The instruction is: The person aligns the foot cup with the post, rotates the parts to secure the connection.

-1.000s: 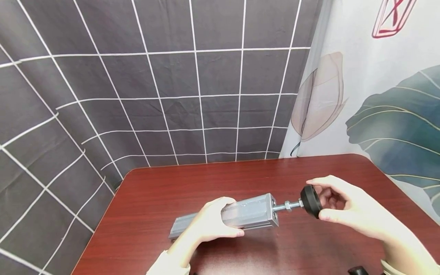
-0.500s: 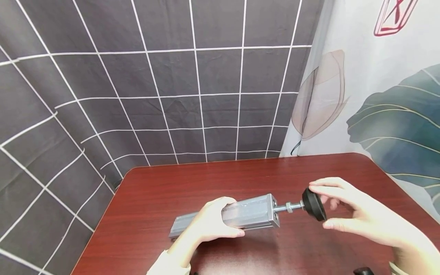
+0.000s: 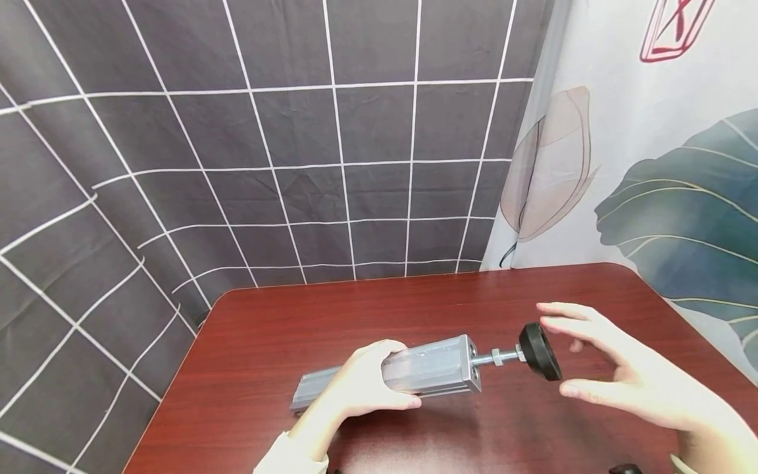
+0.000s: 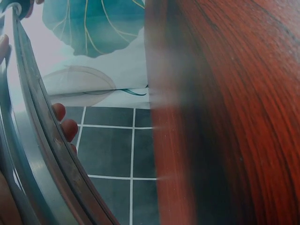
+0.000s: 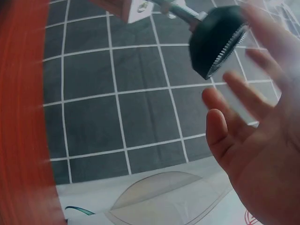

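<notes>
My left hand (image 3: 370, 382) grips a silver aluminium profile bar (image 3: 435, 365) around its middle, holding it slantwise over the table. A threaded rod (image 3: 485, 359) with a hex nut (image 3: 497, 357) sticks out of the bar's right end and carries a round black levelling foot (image 3: 540, 352). Just right of the foot is my right hand (image 3: 628, 368), thumb and fingers spread apart with nothing between them. The right wrist view shows the foot's ridged underside (image 5: 229, 47) facing that hand. Along the left side of the left wrist view runs the bar (image 4: 37, 122), with fingertips (image 4: 69, 129) past its edge.
The red-brown wooden table (image 3: 249, 342) lies beneath both hands. A dark grey cloth with white grid lines (image 3: 296, 131) hangs behind it, and a white leaf-patterned curtain (image 3: 628, 151) hangs at the right. A small black object (image 3: 624, 469) shows at the bottom edge.
My right hand has let go of the black levelling foot, its fingers spreading and drawing slightly to the right. The left hand and the bar have stayed nearly still.
</notes>
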Tool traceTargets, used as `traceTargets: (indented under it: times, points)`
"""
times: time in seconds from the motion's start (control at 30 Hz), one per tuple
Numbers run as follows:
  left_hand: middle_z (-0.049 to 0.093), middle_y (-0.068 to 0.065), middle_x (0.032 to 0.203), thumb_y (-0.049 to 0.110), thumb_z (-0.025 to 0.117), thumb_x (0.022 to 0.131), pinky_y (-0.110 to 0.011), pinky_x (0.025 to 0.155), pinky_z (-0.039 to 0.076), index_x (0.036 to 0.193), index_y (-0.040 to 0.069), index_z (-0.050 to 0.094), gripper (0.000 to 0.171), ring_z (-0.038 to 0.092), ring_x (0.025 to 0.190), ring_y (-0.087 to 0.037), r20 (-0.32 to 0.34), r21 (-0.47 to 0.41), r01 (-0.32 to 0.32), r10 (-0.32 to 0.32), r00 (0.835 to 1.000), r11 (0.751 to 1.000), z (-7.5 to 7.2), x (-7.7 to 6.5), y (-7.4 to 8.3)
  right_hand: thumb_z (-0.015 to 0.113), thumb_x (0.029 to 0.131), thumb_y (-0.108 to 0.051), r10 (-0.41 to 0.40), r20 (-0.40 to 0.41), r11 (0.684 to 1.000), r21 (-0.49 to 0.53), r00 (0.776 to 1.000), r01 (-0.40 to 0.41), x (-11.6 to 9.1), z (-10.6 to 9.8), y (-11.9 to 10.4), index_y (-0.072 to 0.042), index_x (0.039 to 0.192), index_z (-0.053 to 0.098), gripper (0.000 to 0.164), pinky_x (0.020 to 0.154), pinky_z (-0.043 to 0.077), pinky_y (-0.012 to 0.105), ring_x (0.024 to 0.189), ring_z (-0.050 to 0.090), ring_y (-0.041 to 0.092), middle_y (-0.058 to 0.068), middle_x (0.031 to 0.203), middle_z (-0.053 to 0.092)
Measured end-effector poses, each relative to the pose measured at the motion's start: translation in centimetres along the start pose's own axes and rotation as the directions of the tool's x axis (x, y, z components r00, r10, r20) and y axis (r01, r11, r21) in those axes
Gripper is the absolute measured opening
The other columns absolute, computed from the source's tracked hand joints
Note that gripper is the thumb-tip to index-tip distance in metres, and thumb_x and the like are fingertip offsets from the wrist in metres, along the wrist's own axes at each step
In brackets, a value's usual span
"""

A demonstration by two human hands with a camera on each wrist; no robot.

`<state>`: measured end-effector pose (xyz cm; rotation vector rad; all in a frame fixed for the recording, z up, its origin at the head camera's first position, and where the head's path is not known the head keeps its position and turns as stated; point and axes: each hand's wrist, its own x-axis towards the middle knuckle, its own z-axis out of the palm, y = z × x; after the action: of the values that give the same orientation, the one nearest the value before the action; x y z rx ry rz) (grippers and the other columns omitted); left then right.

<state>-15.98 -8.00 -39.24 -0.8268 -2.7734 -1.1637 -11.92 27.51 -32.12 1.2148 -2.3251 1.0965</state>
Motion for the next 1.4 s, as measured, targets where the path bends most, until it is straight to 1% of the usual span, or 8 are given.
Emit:
traceTargets:
  times: [0.17,0.4,0.6,0.8,1.0,1.13,1.27,1.4]
  points:
    - [0.058,0.013,0.098,0.045,0.085,0.057,-0.025,0.077,0.045,0.110,0.023,0.059,0.063,0.054,0.085,-0.004,0.001,0.001,0.004,-0.004,1.000,1.000,0.1,0.0,0.0,0.079,0.057,0.010,-0.030,0.029,0.999,-0.033,0.999,0.031,0.1,-0.1,-0.2,0.002,0.124,0.054,0.072,0.079,0.040,0.014,0.105,0.049,0.008,0.009,0.130,0.046]
    - [0.058,0.013,0.097,0.045,0.085,0.057,-0.025,0.077,0.045,0.109,0.023,0.059,0.062,0.054,0.085,-0.004,-0.004,-0.003,-0.004,0.004,1.000,1.000,0.2,0.1,0.0,0.073,0.066,0.009,0.138,-0.044,0.990,-0.022,0.989,-0.139,0.9,0.4,-0.5,-0.006,0.125,0.054,0.064,0.060,0.039,0.021,0.075,0.051,0.005,-0.009,0.092,0.054]
    - [0.059,0.013,0.097,0.045,0.085,0.057,-0.025,0.077,0.045,0.110,0.022,0.059,0.062,0.054,0.085,-0.004,-0.009,-0.001,-0.014,0.013,1.000,1.000,0.0,0.0,0.1,0.083,0.055,0.000,0.012,0.019,0.998,-0.058,1.000,-0.011,0.4,-0.3,-0.3,0.004,0.129,0.048,0.082,0.078,0.036,0.020,0.103,0.047,0.010,0.008,0.125,0.049]
    - [0.058,0.013,0.097,0.045,0.084,0.058,-0.026,0.077,0.045,0.110,0.022,0.059,0.063,0.053,0.085,-0.005,-0.005,0.008,-0.002,0.002,1.000,1.000,-0.3,-0.1,0.1,0.083,0.055,0.005,-0.073,0.033,0.996,-0.047,0.997,0.074,0.6,-0.2,-0.1,0.005,0.125,0.052,0.076,0.070,0.037,0.019,0.090,0.046,0.006,0.012,0.128,0.046]
    - [0.059,0.012,0.098,0.043,0.085,0.058,-0.025,0.077,0.045,0.110,0.021,0.059,0.062,0.054,0.085,-0.005,-0.008,-0.004,-0.007,0.007,1.000,1.000,-0.3,-0.1,0.0,0.077,0.061,0.010,0.150,0.009,0.987,0.049,0.989,-0.150,1.3,0.3,-0.6,-0.005,0.127,0.050,0.073,0.058,0.041,0.022,0.075,0.051,0.008,-0.004,0.092,0.054]
    - [0.059,0.012,0.097,0.044,0.085,0.058,-0.025,0.077,0.045,0.110,0.021,0.059,0.062,0.054,0.084,-0.005,-0.006,-0.008,-0.005,0.005,1.000,1.000,-0.2,-0.1,0.0,0.077,0.061,0.005,0.209,-0.003,0.978,0.020,0.978,-0.208,1.3,0.3,-0.8,-0.007,0.130,0.048,0.076,0.064,0.042,0.021,0.082,0.051,0.008,-0.005,0.098,0.055]
    - [0.059,0.012,0.097,0.045,0.085,0.058,-0.025,0.077,0.045,0.110,0.022,0.059,0.062,0.054,0.084,-0.004,-0.002,-0.008,-0.006,0.006,1.000,1.000,-0.2,0.0,0.0,0.084,0.055,-0.001,0.061,0.019,0.996,-0.065,0.998,-0.060,0.6,-0.4,-0.7,0.002,0.134,0.044,0.089,0.073,0.038,0.018,0.094,0.047,0.006,0.004,0.124,0.049]
    - [0.059,0.012,0.097,0.044,0.085,0.057,-0.025,0.077,0.045,0.109,0.022,0.059,0.062,0.054,0.084,-0.005,-0.007,-0.016,-0.004,0.004,1.000,1.000,-0.2,0.0,0.0,0.083,0.054,0.004,-0.064,0.039,0.994,-0.086,0.997,0.067,0.2,-0.8,-0.4,0.005,0.126,0.052,0.078,0.073,0.038,0.019,0.097,0.047,0.007,0.014,0.134,0.043]
